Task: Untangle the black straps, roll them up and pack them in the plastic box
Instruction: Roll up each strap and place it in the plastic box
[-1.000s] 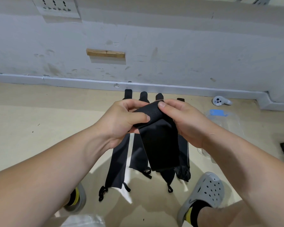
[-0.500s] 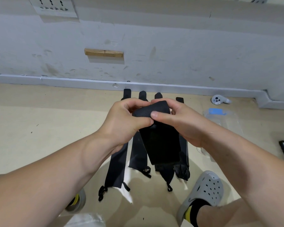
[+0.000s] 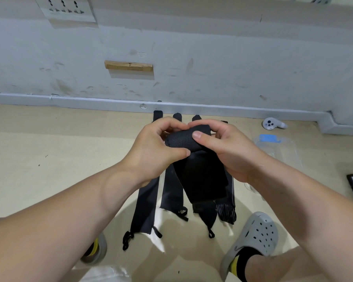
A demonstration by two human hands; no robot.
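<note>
From the head view, both hands are held up over the floor, working one black strap [image 3: 202, 180]. The left hand [image 3: 153, 148] curls round the left end of the roll [image 3: 181, 140], thumb pressed under it. The right hand [image 3: 229, 152] pinches the right end, thumb on top and fingers wrapped behind. The unrolled tail hangs down between the wrists.

Four more flat straps [image 3: 145, 208] lie side by side on the floor beneath the hands, their ends toward the wall and their small loops toward the person. The clear plastic box [image 3: 285, 153] with a blue latch sits on the floor to the right, partly hidden behind the right forearm. It is near the hands but apart from them.

The likely failure is the roll loosening. The fabric looks soft and springy, so if either thumb lifts to re-grip, the turns may slacken or slide sideways into a cone. The hanging tail could also twist and roll in crooked. Its lower end hangs close above the floor straps, where it might catch one of their loops. A grey clog [image 3: 255, 237] stands just beside the striped rightmost strap and could scuff it.
</note>
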